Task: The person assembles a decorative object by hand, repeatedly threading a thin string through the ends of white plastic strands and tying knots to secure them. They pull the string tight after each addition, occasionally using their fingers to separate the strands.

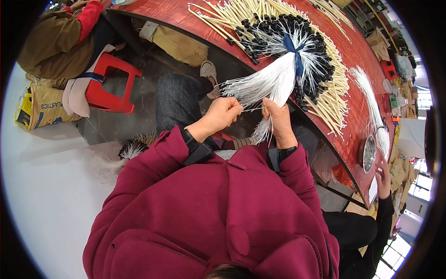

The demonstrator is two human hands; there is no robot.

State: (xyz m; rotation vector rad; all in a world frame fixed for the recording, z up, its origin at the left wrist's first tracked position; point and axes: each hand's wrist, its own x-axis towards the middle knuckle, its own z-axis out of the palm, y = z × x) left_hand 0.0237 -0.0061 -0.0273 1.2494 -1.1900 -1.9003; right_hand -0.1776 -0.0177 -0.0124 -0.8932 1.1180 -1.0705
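Left hand [223, 114] pinched shut on a single thin white strand [251, 109] drawn sideways from the bundle of white strands [274, 83]. Right hand [278, 118] closed around that same bundle just below its fanned ends, thumb up along the side, the tail of the bundle hanging out beneath the palm. Bundle bound higher up with a blue tie [293, 51] and spreading beyond it into many black-tipped ends [320, 56] that lie fanned over the red table [357, 51]. Under and around those ends, rows of pale cream sticks [334, 104] spread across the tabletop. Farther right on the table, another loose hank of white strands [369, 100] beside a round metal dish [369, 152]. Both forearms in maroon sleeves [153, 162], each with a dark band at the wrist. At the right edge, another person's hand [383, 179] in a black sleeve near the table rim. At upper left, a red plastic stool [111, 86] on the floor, beside a seated person in a brown jacket [51, 46].
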